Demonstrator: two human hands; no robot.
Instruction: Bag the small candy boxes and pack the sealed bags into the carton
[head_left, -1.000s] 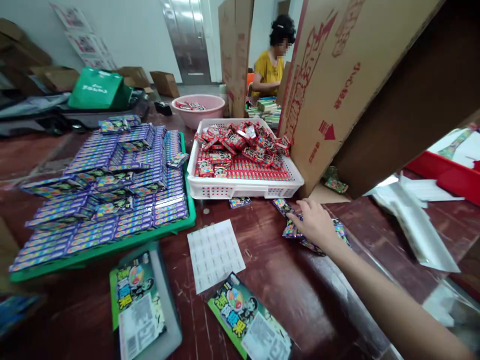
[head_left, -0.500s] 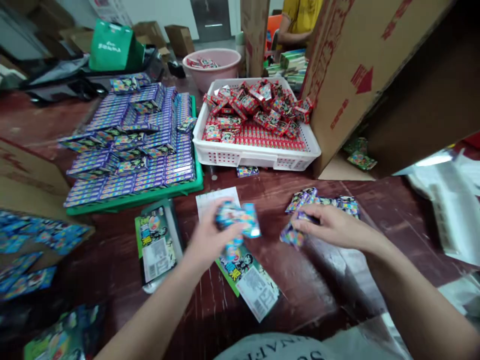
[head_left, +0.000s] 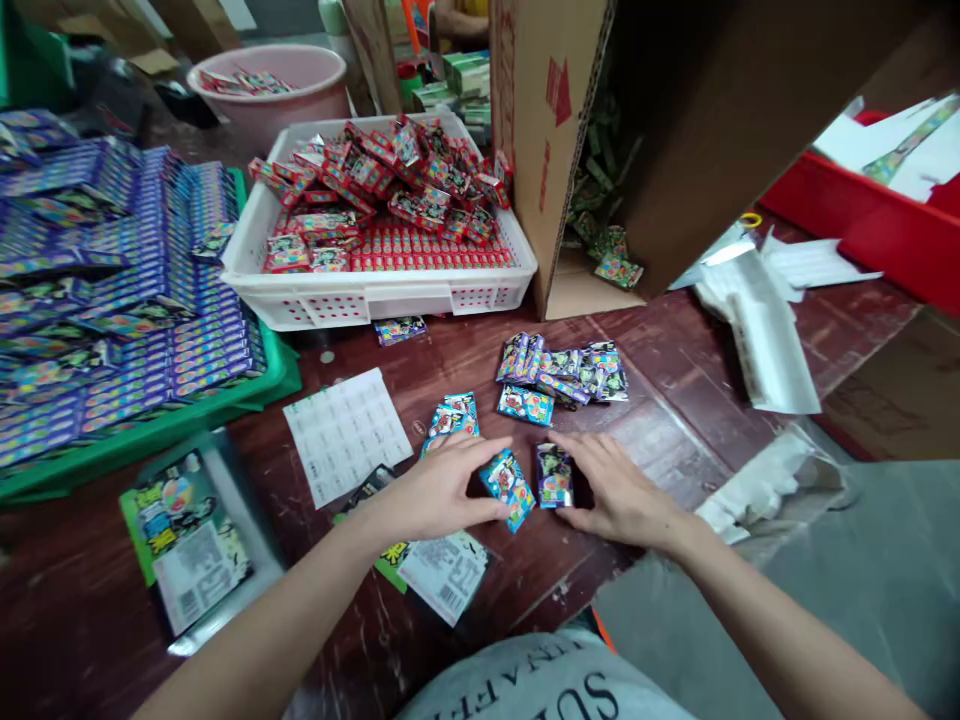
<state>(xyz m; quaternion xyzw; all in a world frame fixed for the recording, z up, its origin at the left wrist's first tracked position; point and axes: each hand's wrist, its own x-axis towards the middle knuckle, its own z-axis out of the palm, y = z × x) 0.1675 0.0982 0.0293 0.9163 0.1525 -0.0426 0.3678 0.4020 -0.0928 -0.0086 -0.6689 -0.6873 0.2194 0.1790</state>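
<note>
My left hand pinches a small blue candy box low over the dark red table. My right hand grips a small purple candy box right beside it, so the two boxes almost touch. More blue boxes lie just behind my left hand. A loose pile of small purple boxes lies behind my right hand. Under my left wrist lies a green printed card.
A white basket of red boxes stands behind, with a green tray of stacked purple boxes to its left. A sticker sheet, a second green card, an open carton, clear plastic bags, a pink bowl.
Both hands have drawn toward me and come together. The left set down most of its blue boxes and kept one. The view tilted down and right.
</note>
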